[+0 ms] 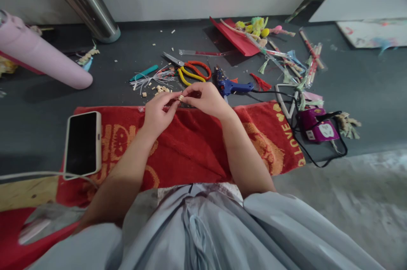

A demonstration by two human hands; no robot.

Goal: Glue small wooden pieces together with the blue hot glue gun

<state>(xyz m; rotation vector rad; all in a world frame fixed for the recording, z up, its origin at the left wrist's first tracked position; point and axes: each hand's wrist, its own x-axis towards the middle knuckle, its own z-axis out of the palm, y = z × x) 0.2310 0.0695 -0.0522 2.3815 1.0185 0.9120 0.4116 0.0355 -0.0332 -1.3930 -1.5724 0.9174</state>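
My left hand (pixel 158 113) and my right hand (pixel 206 99) meet fingertip to fingertip over the far edge of a red towel (pixel 190 147). Between the fingertips of both hands sits a small pale bead (pixel 181 98). More small pale beads (pixel 162 89) lie loose on the dark floor just beyond my left hand. Thin white strands (pixel 149 79) lie beside them.
A phone (pixel 82 143) with a white cable rests on the towel's left end. Beyond the hands lie red-and-yellow-handled scissors (pixel 190 70), a blue glue gun (pixel 230 86), a teal pen (pixel 143 73), red paper (pixel 235 37), craft sticks and tassels. A purple box (pixel 314 123) sits right, a pink roll (pixel 41 56) left.
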